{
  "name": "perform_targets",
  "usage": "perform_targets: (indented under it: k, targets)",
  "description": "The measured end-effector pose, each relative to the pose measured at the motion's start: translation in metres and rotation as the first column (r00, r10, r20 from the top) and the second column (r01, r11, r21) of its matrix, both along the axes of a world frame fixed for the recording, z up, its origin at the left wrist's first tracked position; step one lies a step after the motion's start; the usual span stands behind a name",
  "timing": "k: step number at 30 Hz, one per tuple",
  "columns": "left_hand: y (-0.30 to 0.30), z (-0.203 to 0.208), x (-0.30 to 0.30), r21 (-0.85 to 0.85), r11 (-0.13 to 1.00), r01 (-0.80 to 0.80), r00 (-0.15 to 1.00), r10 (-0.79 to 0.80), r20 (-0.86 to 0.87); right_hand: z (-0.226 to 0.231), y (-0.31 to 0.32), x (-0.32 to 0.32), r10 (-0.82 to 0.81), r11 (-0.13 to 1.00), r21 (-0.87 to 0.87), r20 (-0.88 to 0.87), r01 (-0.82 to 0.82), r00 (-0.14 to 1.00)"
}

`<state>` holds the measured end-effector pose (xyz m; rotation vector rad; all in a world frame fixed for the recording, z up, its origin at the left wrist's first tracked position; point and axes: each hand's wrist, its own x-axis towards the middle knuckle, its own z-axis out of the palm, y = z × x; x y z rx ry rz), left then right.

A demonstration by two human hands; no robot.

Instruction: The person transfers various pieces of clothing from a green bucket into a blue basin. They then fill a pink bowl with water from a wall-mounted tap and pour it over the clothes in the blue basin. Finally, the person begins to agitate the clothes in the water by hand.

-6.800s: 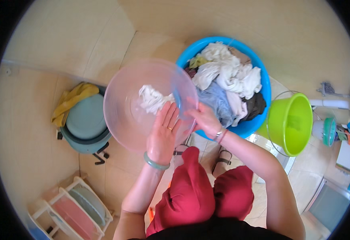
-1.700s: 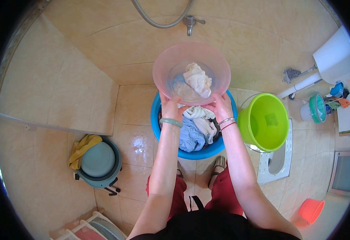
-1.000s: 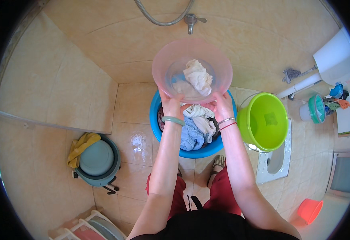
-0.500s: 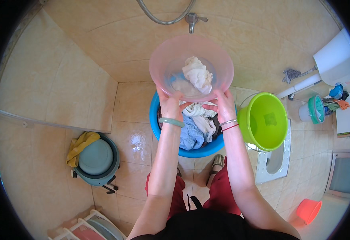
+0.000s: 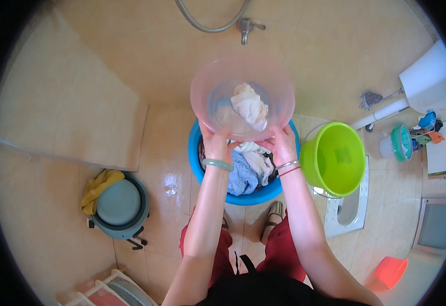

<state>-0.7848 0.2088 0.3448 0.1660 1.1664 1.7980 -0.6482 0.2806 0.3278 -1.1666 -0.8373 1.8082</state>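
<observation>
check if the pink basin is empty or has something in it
Not empty: a bunched white cloth lies inside the pink basin. The left hand and right hand hold its near rim. Water: cannot tell.

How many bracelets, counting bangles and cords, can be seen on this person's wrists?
3: a green bangle by the left hand; by the right hand, a silver bracelet and, on its elbow side, a red cord.

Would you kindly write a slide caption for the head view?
Left-hand fingers and right-hand fingers hold a translucent pink basin containing crumpled white cloth, with a blue tub of laundry below.
</observation>
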Motion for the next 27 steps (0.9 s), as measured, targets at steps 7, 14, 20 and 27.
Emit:
perform_targets:
  k: [7, 14, 20, 27]
  targets:
    - [0.002, 0.005, 0.002, 0.003, 1.000, -0.017, 1.000, 0.017, 0.004, 0.013, 0.004, -0.002, 0.003, 1.000, -0.010, 0.003, -0.003, 1.000]
    - [0.002, 0.010, 0.005, -0.003, 1.000, 0.004, 1.000, -0.004, 0.023, 0.017, 0.003, 0.002, -0.008, 1.000, -0.012, 0.009, 0.008, 1.000]
    - [0.000, 0.008, 0.006, 0.016, 1.000, 0.005, 1.000, -0.005, 0.017, 0.018, -0.001, 0.002, -0.024, 1.000, -0.010, -0.021, 0.024, 0.999]
    - [-0.001, 0.009, 0.007, 0.022, 1.000, 0.009, 1.000, -0.010, 0.029, 0.017, -0.001, 0.004, -0.023, 1.000, -0.007, -0.032, 0.022, 0.999]
